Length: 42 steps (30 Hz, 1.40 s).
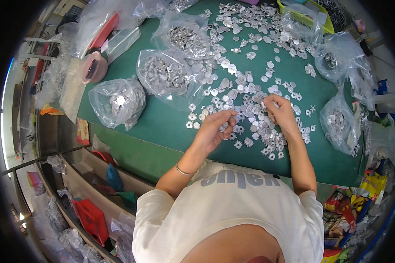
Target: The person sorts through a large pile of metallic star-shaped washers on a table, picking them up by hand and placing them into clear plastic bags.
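Many small silver metal pieces (267,131), some ring-like with scalloped edges, lie spread over the green tabletop (162,127). My left hand (213,130) is curled, palm partly up, around a few of these metal pieces (224,126), with thumb and forefinger close together above the near left of the pile. To its right, my right hand (281,113) is closed, its fingertips pinched down at the pile's upper right. Whatever lies between those fingertips is too small to make out. Both forearms reach in from the near side, the left wrist wearing a bangle (185,171).
Clear plastic bags of metal pieces stand at left: a near bag (118,103), a middle bag (166,74) and a far bag (184,37). A pink tub (94,68) sits at the left edge. At right are another bag (338,122) and a yellow-green basket (324,19).
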{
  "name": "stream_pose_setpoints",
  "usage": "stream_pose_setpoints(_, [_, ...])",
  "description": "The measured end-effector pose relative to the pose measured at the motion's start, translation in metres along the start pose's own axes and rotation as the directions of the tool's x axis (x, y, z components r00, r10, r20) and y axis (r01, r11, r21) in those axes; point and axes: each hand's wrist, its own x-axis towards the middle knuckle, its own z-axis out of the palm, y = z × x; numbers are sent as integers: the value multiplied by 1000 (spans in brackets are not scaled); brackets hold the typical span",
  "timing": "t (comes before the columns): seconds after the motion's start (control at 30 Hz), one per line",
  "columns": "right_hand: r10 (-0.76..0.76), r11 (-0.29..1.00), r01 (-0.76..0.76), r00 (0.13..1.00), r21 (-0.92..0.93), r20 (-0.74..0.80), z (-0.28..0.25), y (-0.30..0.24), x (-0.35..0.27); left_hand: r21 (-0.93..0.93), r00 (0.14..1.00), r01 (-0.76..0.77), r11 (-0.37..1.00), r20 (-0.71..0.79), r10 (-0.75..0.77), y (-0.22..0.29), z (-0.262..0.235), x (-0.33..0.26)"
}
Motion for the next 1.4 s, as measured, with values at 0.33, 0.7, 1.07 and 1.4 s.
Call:
stream_pose_setpoints(0.33, [-257,861,135,948,-490,-190,14,-13,-20,97,994,-68,993,-84,76,-6,-4,-3])
stream_pose_setpoints(0.7, [-511,745,628,754,-225,413,61,-42,-48,-449,982,180,875,131,-134,-30,7,-5])
stream_pose_setpoints(1.07, [-537,517,385,842,-765,61,40,-16,-26,-344,985,174,923,76,-158,-29,-29,-58])
stream_pose_setpoints(1.4, [-516,549,361,856,-754,34,20,-3,-34,987,775,-72,141,-33,631,-26,-16,-41])
